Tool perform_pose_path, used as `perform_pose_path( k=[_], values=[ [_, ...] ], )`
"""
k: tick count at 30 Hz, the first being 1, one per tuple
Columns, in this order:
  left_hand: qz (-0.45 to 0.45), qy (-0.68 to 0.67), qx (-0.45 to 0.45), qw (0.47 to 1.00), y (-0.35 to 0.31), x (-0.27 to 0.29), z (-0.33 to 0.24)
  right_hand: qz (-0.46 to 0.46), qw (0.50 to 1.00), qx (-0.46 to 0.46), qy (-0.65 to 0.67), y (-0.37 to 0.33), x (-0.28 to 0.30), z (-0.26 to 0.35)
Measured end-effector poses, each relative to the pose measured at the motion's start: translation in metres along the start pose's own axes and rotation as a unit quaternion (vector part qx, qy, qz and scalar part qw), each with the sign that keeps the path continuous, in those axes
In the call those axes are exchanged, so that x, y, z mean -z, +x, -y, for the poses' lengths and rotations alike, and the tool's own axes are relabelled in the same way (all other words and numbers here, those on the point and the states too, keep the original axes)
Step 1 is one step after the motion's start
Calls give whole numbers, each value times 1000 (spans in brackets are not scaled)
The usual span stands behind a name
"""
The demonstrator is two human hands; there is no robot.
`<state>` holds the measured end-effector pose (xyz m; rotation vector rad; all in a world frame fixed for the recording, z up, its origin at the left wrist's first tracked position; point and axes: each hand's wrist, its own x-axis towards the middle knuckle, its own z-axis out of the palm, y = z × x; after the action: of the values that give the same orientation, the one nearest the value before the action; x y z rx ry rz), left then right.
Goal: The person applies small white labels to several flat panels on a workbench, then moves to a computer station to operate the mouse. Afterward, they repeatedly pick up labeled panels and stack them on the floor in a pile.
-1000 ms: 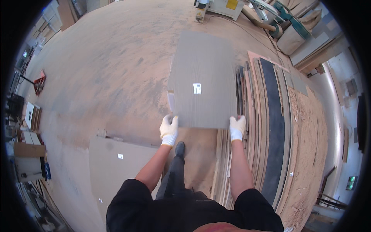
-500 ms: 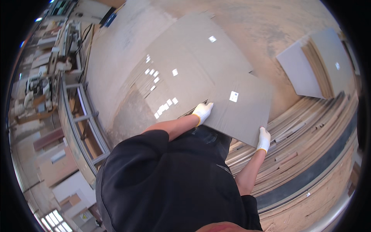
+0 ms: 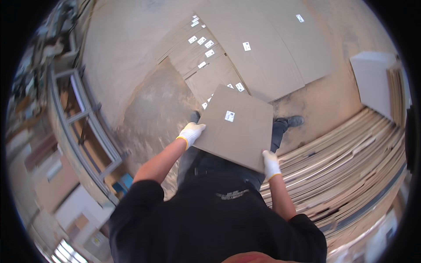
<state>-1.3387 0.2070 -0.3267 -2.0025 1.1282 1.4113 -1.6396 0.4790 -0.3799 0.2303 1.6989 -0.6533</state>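
Observation:
A flat grey-brown panel (image 3: 239, 136) with a small white label is held in front of my body, tilted, between both hands. My left hand (image 3: 191, 133), in a white knit glove with a yellow cuff, grips its left edge with the thumb on top. At the near right corner, my gloved right hand (image 3: 271, 164) is closed on the edge; its fingers underneath are hidden. Beyond the panel, large labelled grey-brown boards (image 3: 272, 52) lie flat on the floor. Narrower labelled strips (image 3: 186, 46) lie beside them, partly covered by the held panel.
A long stack of wood strips (image 3: 333, 166) runs along the right. Upright pale boards (image 3: 372, 83) lean together at the far right. On the left stands a metal frame (image 3: 87, 118) with other workshop material behind it. My shoe (image 3: 295, 121) shows beside the panel.
The panel and both my hands have shifted left in view, closer to my body. My view has turned, so the floor boards now appear further up and right. Both hands keep their hold.

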Motion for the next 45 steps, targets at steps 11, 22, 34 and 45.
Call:
perform_pose_path(
  k=[11,22,34,45],
  values=[
    [-123,239,-189,945,205,147,85,-162,984,72,34,67,-315,-129],
    [-165,-366,-45,915,290,-123,227,-45,849,226,-475,269,-212,67],
    [-89,-451,-52,886,477,-56,98,-133,983,13,123,359,-223,-76],
    [-98,-151,-35,983,454,-61,74,-166,986,-8,17,386,-198,-51]
  ],
)
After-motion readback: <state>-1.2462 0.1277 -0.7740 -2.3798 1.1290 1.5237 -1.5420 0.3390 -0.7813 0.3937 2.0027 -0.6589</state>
